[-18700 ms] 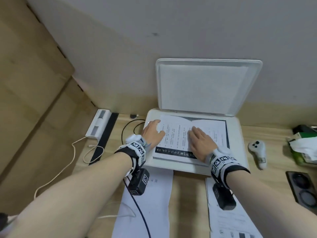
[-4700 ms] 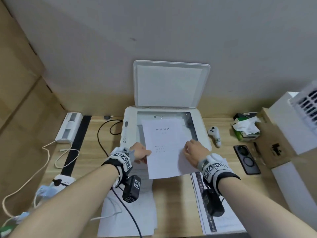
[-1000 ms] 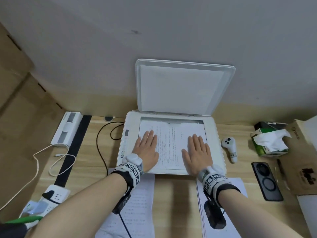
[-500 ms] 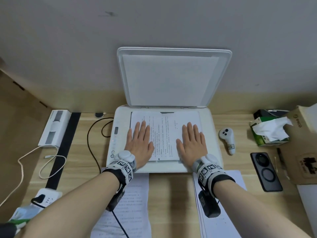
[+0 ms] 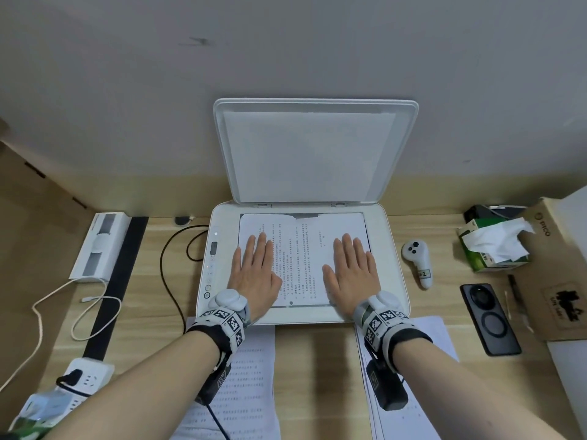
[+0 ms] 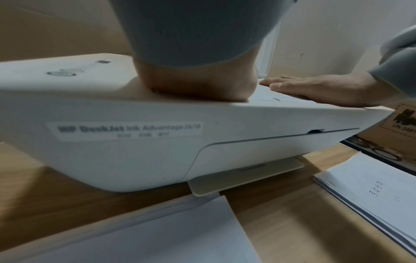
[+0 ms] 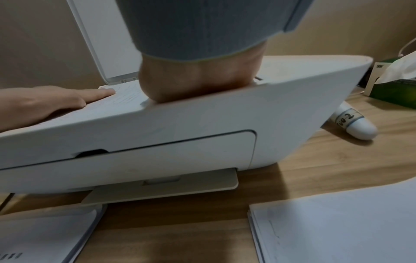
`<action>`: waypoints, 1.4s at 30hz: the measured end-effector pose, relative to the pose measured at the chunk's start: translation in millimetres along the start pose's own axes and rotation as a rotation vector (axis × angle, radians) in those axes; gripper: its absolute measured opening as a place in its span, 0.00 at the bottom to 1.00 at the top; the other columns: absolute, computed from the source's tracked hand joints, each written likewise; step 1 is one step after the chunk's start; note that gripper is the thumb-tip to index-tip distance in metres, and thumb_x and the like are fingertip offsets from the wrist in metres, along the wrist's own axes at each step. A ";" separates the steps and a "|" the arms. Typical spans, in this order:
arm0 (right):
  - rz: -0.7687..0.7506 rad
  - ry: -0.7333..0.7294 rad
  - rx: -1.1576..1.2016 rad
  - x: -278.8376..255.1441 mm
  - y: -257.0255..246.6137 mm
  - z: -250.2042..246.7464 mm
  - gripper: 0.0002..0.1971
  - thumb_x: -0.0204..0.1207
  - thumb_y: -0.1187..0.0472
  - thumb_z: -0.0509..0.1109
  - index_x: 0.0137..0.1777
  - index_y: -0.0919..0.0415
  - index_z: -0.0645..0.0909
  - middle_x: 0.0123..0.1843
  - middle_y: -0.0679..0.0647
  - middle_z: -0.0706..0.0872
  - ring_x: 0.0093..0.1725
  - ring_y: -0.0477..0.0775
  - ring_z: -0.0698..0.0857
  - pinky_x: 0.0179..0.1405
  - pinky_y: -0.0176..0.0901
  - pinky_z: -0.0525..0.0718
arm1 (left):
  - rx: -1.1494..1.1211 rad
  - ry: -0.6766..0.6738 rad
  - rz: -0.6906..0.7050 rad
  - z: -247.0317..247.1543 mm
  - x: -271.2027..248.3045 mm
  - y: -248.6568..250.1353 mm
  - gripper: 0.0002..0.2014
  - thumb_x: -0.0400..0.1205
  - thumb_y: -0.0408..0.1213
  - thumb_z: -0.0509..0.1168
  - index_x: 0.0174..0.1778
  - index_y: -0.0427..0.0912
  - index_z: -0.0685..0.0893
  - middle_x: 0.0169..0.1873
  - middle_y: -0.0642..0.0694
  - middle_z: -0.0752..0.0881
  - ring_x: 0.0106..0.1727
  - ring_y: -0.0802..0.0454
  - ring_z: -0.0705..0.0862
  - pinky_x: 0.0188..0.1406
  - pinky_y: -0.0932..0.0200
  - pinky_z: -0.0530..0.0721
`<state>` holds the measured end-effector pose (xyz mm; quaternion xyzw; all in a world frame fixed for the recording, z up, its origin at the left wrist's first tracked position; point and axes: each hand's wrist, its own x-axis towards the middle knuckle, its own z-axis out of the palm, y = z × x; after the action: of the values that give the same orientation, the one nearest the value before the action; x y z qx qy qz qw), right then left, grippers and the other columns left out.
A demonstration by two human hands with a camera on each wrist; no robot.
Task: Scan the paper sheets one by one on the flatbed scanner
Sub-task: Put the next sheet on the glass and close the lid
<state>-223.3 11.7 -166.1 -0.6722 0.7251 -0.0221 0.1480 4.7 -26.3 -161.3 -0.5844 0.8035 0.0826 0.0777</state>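
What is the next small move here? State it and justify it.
Probably lift both hands off and bring the lid down. The sheet lies flat on the scanner glass, the left hand and right hand press it with straight fingers, and the lid stands open.

Right hand (image 6: 326,90) flat atop white scanner (image 6: 135,138)

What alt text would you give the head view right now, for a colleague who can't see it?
Both hands, left hand and right hand, lie flat with fingers straight on a printed sheet on the glass of a white flatbed scanner, whose lid stands open. Two paper stacks lie on the wooden desk in front.
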 end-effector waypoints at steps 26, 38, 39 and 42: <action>-0.335 0.399 -0.074 81.6 -84.7 -245.8 0.34 0.76 0.50 0.71 0.80 0.62 0.68 0.76 0.58 0.74 0.74 0.62 0.71 0.75 0.52 0.69 | -0.937 0.315 -0.203 -246.3 57.0 -69.6 0.12 0.76 0.34 0.72 0.54 0.47 0.82 0.47 0.47 0.84 0.50 0.46 0.83 0.48 0.56 0.78; -0.344 -0.287 -0.217 6.5 -79.0 -144.2 0.24 0.72 0.40 0.68 0.63 0.51 0.76 0.62 0.51 0.82 0.58 0.59 0.81 0.50 0.50 0.81 | -0.262 -0.338 0.159 -148.1 -25.1 -55.2 0.39 0.78 0.50 0.66 0.84 0.44 0.61 0.84 0.45 0.60 0.84 0.45 0.61 0.80 0.52 0.64; -0.339 -0.287 -0.214 -1.2 -74.6 -132.5 0.31 0.72 0.38 0.68 0.72 0.51 0.71 0.72 0.51 0.78 0.65 0.58 0.78 0.57 0.53 0.82 | -0.217 -0.322 0.182 -136.2 -30.5 -54.0 0.42 0.80 0.50 0.66 0.86 0.43 0.55 0.86 0.44 0.54 0.86 0.46 0.55 0.83 0.51 0.58; -0.377 -0.245 -0.218 -17.5 -65.6 -99.6 0.42 0.74 0.35 0.68 0.83 0.54 0.59 0.86 0.49 0.60 0.79 0.58 0.68 0.72 0.58 0.76 | -0.118 -0.260 0.226 -105.5 -42.9 -52.9 0.46 0.81 0.54 0.66 0.87 0.42 0.46 0.87 0.42 0.45 0.87 0.46 0.45 0.85 0.48 0.51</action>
<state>-183.1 6.0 -52.5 -0.8052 0.5617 0.1108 0.1546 65.2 -26.1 -51.2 -0.4784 0.8409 0.2126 0.1369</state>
